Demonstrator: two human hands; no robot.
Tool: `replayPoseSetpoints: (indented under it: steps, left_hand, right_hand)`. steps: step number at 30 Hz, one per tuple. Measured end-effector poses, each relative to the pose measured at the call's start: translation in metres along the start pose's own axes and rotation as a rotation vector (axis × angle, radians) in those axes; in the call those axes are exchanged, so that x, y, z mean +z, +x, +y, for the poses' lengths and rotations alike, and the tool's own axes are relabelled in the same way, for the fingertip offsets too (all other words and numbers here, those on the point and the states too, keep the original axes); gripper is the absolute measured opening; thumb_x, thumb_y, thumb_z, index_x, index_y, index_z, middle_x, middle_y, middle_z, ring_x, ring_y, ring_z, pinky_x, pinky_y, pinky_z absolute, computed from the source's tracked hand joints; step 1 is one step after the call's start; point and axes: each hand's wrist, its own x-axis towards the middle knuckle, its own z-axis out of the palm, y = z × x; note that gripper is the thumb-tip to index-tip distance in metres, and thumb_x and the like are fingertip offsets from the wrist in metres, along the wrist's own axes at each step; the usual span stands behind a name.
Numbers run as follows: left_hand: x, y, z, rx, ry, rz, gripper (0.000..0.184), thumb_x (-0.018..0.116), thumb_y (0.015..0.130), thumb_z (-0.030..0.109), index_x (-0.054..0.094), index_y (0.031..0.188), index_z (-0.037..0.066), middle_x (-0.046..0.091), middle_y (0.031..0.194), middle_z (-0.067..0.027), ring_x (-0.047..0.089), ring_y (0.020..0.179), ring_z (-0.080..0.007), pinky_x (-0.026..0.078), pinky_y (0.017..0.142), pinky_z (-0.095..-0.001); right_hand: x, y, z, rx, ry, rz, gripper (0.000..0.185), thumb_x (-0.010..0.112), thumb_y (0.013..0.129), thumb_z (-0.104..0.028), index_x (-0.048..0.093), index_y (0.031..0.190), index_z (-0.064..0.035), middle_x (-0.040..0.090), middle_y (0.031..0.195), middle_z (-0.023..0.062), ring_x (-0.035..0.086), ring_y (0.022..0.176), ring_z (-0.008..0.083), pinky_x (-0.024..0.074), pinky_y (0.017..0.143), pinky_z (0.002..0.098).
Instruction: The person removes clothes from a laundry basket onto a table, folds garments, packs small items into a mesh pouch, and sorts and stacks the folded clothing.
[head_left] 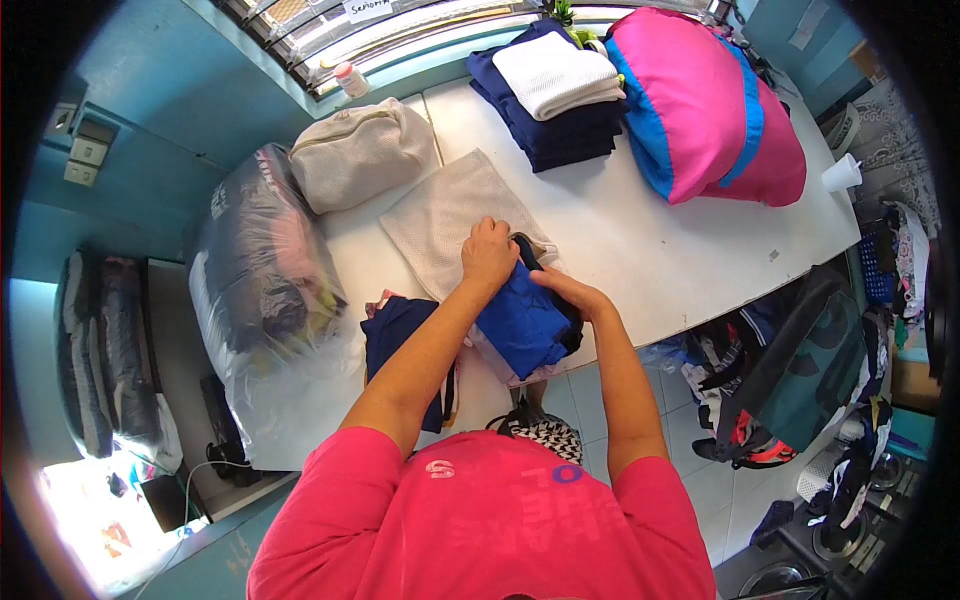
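A flat beige mesh bag [440, 205] lies on the white table with its opening towards me. Partly at that opening sits a stack of folded blue garments [522, 318] with black edges. My left hand [488, 255] is closed, fingers curled on the bag's edge beside the stack. My right hand [572, 292] lies along the stack's right side, thumb on top; its other fingers are partly hidden and seem wrapped round the edge. Left of the stack, a navy folded garment [398, 332] lies partly under my left forearm.
A filled beige mesh pouch [360, 150] and a clear plastic bag of clothes [265, 260] stand left. At the back are folded navy clothes [570, 140] topped by a white cloth [557, 75], and a pink-and-blue bag [700, 110]. A white cup [842, 174] stands near the right edge.
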Motion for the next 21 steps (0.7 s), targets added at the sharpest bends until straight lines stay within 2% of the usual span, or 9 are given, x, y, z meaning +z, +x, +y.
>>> replayPoseSetpoints:
  steps: [3, 7, 10, 12, 14, 15, 17, 19, 21]
  left_hand:
    - [-0.003, 0.006, -0.001, -0.109, -0.074, -0.114, 0.017, 0.057, 0.073, 0.015, 0.060, 0.088, 0.009, 0.053, 0.084, -0.0108, 0.054, 0.083, -0.0285, 0.046, 0.070, -0.0396]
    - [-0.011, 0.010, 0.006, -0.027, -0.145, -0.034, 0.012, 0.056, 0.075, 0.015, 0.059, 0.084, 0.009, 0.051, 0.083, -0.0107, 0.054, 0.083, -0.0288, 0.046, 0.070, -0.0389]
    - [-0.021, 0.008, 0.022, 0.161, -0.172, 0.028, 0.009, 0.055, 0.076, 0.014, 0.056, 0.083, 0.007, 0.050, 0.084, -0.0105, 0.054, 0.083, -0.0284, 0.046, 0.068, -0.0374]
    - [-0.032, -0.004, 0.034, 0.448, -0.227, -0.117, 0.011, 0.055, 0.076, 0.011, 0.053, 0.086, 0.007, 0.048, 0.083, -0.0109, 0.053, 0.082, -0.0285, 0.046, 0.067, -0.0365]
    - [-0.031, -0.027, 0.032, 0.511, -0.253, -0.166, 0.013, 0.056, 0.075, 0.010, 0.052, 0.087, 0.006, 0.048, 0.083, -0.0110, 0.053, 0.082, -0.0287, 0.045, 0.068, -0.0365]
    - [-0.030, -0.036, 0.028, 0.577, -0.279, -0.213, 0.016, 0.056, 0.075, 0.010, 0.051, 0.089, 0.006, 0.047, 0.084, -0.0111, 0.053, 0.082, -0.0290, 0.045, 0.069, -0.0366]
    - [-0.033, -0.045, 0.002, 0.404, -0.350, -0.153, 0.025, 0.060, 0.072, 0.012, 0.051, 0.094, 0.006, 0.049, 0.093, -0.0126, 0.052, 0.089, -0.0300, 0.045, 0.074, -0.0371]
    - [-0.037, -0.053, -0.021, 0.266, -0.373, -0.140, 0.028, 0.061, 0.071, 0.012, 0.050, 0.096, 0.006, 0.048, 0.099, -0.0134, 0.051, 0.094, -0.0306, 0.044, 0.077, -0.0376]
    - [-0.020, -0.054, -0.047, 0.098, -0.265, -0.057, 0.034, 0.059, 0.068, 0.010, 0.050, 0.101, 0.005, 0.045, 0.109, -0.0146, 0.048, 0.099, -0.0316, 0.041, 0.086, -0.0393]
  right_hand:
    - [0.011, 0.007, -0.008, -0.151, -0.176, -0.066, 0.089, 0.070, 0.062, -0.052, 0.037, 0.126, 0.0005, 0.051, 0.116, 0.0146, 0.052, 0.101, 0.0220, 0.0418, 0.086, 0.0307]
    - [0.007, 0.036, 0.005, -0.208, -0.196, -0.094, 0.086, 0.073, 0.061, -0.042, 0.036, 0.126, 0.0015, 0.052, 0.112, 0.0148, 0.052, 0.097, 0.0200, 0.0424, 0.084, 0.0307]
    - [0.004, 0.050, 0.012, -0.217, -0.198, -0.049, 0.081, 0.073, 0.061, -0.039, 0.039, 0.124, 0.0013, 0.053, 0.110, 0.0139, 0.053, 0.095, 0.0190, 0.0434, 0.082, 0.0301]
    - [0.001, 0.051, 0.014, -0.244, -0.197, -0.035, 0.078, 0.072, 0.063, -0.038, 0.041, 0.123, 0.0007, 0.054, 0.109, 0.0135, 0.054, 0.093, 0.0189, 0.0444, 0.080, 0.0298]
    - [0.001, 0.041, 0.016, -0.163, 0.148, -0.019, 0.069, 0.073, 0.063, -0.028, 0.045, 0.120, -0.0001, 0.054, 0.109, 0.0133, 0.056, 0.093, 0.0211, 0.0476, 0.077, 0.0324]
    - [-0.003, 0.043, 0.022, -0.164, 0.146, -0.022, 0.069, 0.073, 0.063, -0.028, 0.045, 0.120, -0.0001, 0.054, 0.109, 0.0133, 0.056, 0.093, 0.0211, 0.0476, 0.077, 0.0324]
    - [-0.011, 0.052, 0.040, -0.285, 0.322, 0.070, 0.060, 0.070, 0.067, -0.023, 0.048, 0.117, -0.0003, 0.054, 0.108, 0.0134, 0.055, 0.095, 0.0206, 0.0494, 0.075, 0.0335]
    - [-0.001, 0.035, 0.035, -0.237, 0.412, 0.113, 0.060, 0.069, 0.068, -0.019, 0.044, 0.119, 0.0000, 0.054, 0.108, 0.0133, 0.055, 0.095, 0.0205, 0.0501, 0.074, 0.0337]
    - [0.000, 0.039, 0.038, -0.345, 0.477, 0.137, 0.062, 0.068, 0.068, -0.016, 0.039, 0.121, 0.0003, 0.052, 0.109, 0.0133, 0.055, 0.094, 0.0212, 0.0497, 0.075, 0.0335]
